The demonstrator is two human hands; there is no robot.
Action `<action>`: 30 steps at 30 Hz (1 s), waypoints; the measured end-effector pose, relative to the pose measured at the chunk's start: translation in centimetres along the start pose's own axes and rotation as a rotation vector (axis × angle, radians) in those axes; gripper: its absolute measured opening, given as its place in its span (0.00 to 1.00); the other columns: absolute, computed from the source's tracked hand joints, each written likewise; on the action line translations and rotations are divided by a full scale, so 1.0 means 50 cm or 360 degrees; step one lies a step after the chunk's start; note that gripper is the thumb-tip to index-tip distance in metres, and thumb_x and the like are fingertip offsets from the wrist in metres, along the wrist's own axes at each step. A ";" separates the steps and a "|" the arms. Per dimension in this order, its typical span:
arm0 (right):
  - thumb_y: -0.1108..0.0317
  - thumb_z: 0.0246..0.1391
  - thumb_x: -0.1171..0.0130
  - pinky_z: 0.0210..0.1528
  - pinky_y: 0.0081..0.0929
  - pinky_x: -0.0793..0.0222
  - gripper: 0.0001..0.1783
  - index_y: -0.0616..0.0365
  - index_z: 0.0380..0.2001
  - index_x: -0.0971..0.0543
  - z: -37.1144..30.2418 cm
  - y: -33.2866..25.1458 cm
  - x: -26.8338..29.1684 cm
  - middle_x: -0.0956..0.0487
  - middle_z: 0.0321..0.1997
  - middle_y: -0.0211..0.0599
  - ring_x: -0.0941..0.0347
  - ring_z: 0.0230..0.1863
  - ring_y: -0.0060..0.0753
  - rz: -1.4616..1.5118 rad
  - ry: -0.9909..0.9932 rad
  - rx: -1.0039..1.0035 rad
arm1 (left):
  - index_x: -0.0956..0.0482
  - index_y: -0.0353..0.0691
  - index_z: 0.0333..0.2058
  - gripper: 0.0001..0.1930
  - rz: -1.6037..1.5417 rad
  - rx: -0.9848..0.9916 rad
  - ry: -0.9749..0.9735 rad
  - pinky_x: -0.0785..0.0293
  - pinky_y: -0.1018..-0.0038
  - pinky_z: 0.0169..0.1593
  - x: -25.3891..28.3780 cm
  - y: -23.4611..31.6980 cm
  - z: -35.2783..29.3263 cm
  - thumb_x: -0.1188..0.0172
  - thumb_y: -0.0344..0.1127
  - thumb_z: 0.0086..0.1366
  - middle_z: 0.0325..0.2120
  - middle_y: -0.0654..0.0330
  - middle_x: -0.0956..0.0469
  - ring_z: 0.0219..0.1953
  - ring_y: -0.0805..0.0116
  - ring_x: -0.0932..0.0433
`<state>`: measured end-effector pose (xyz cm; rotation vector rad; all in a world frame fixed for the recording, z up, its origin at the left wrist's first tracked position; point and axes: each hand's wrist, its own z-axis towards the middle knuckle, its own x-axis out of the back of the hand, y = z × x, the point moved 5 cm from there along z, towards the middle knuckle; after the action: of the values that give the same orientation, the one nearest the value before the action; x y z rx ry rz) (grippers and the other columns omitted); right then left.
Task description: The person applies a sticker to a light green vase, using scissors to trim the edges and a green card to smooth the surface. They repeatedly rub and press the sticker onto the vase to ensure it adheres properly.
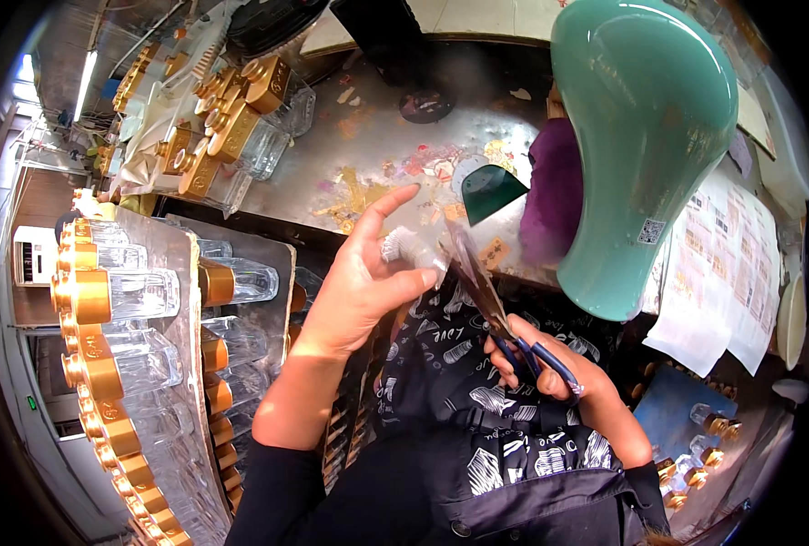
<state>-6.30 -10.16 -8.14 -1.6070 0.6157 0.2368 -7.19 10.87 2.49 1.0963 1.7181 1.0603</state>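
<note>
White piece (pixel 409 250) was in the left hand (pixel 345 291), near the table's (pixel 359 118) front edge. Left thumb pinched it against curled fingers, index sticking out. Right hand (pixel 555 359) had its fingers curled in the loops of the scissors (pixel 488 308), blades angled up just beside the piece. Cutting looked unfinished: no loose offcut visible, couldn't tell if blades had bitten. Gold-capped bottles (pixel 145 293) lined boards at left.

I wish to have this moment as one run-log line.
left-hand grip: holds whitish piece | right-hand grip: holds scissors, blades near whitish piece | worktop: dark-green piece beside purple cloth
</note>
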 end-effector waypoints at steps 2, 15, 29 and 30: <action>0.48 0.49 0.41 0.39 0.24 0.32 0.34 0.59 0.53 0.34 0.000 -0.001 -0.008 0.33 0.33 0.28 0.34 0.33 0.22 -0.0056 0.0012 0.0026 | 0.44 0.37 0.69 0.45 0.0102 0.0029 -0.0054 0.26 0.73 0.54 0.015 0.011 -0.002 0.32 0.23 0.53 0.42 0.59 0.21 0.44 0.70 0.21; 0.46 0.62 0.47 0.39 0.22 0.33 0.29 0.60 0.52 0.36 -0.019 -0.021 0.002 0.33 0.37 0.30 0.33 0.34 0.21 -0.0195 -0.0053 0.0259 | 0.45 0.39 0.70 0.49 0.0301 0.0079 -0.0131 0.30 0.83 0.28 -0.026 0.061 0.023 0.30 0.22 0.50 0.34 0.59 0.21 0.27 0.77 0.24; 0.50 0.58 0.46 0.42 0.23 0.33 0.28 0.58 0.53 0.36 -0.031 -0.038 -0.005 0.33 0.37 0.28 0.32 0.35 0.22 -0.0058 -0.0086 0.0328 | 0.48 0.39 0.72 0.50 0.0472 0.0054 -0.0214 0.34 0.83 0.25 -0.073 0.100 0.023 0.31 0.21 0.53 0.40 0.54 0.22 0.22 0.82 0.29; 0.50 0.58 0.45 0.42 0.23 0.33 0.28 0.58 0.53 0.36 -0.031 -0.042 -0.006 0.33 0.37 0.28 0.32 0.36 0.22 -0.0063 -0.0073 0.0325 | 0.48 0.39 0.72 0.50 0.0462 0.0055 -0.0189 0.36 0.84 0.24 -0.080 0.101 0.021 0.30 0.21 0.51 0.34 0.56 0.22 0.20 0.81 0.30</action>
<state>-5.76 -11.53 -5.99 -1.4116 0.5537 0.1750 -3.84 8.72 7.65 1.4332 1.5189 1.1189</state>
